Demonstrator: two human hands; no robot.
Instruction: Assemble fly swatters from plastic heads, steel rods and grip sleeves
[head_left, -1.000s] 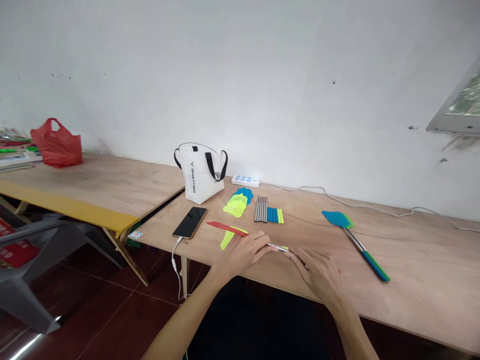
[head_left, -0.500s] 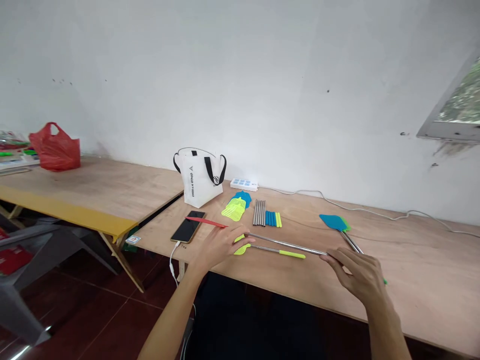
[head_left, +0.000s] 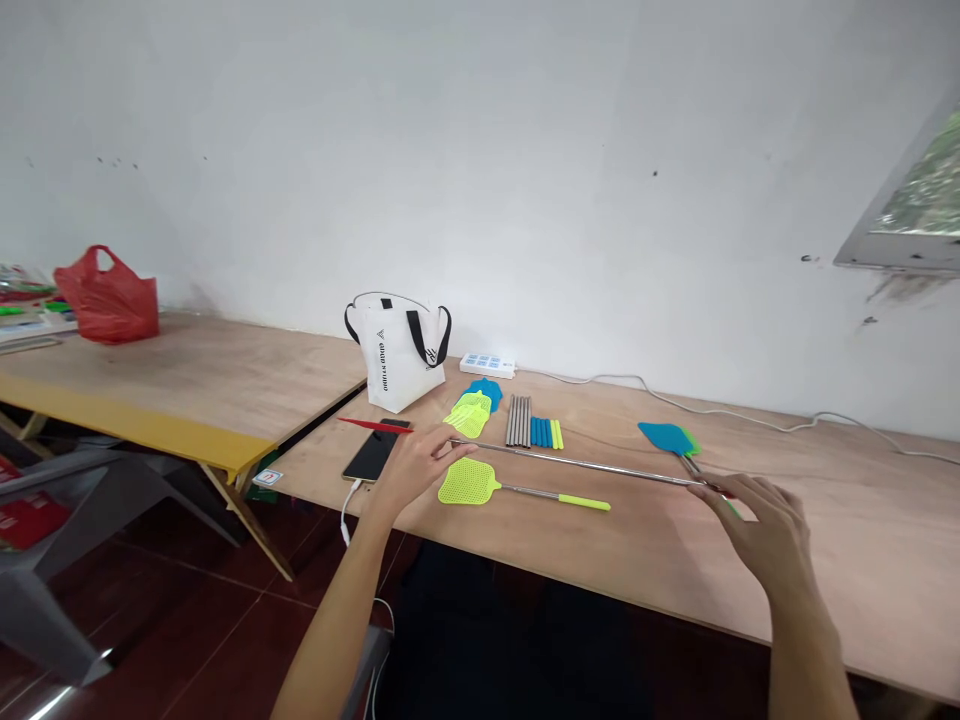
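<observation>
Both hands hold one long red fly swatter with a metal rod [head_left: 577, 462] just above the desk [head_left: 825, 560]. The left hand [head_left: 420, 462] has its fingers pinching the rod near the red head. The right hand [head_left: 757, 525] has its fingers pinching the handle end. A yellow fly swatter [head_left: 469, 483] lies below the rod, on the desk.

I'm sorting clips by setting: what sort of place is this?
Probably a small assembly workshop: bare plywood tables, sorted metal rods and coloured handle sleeves, and a finished yellow fly swatter.
</observation>
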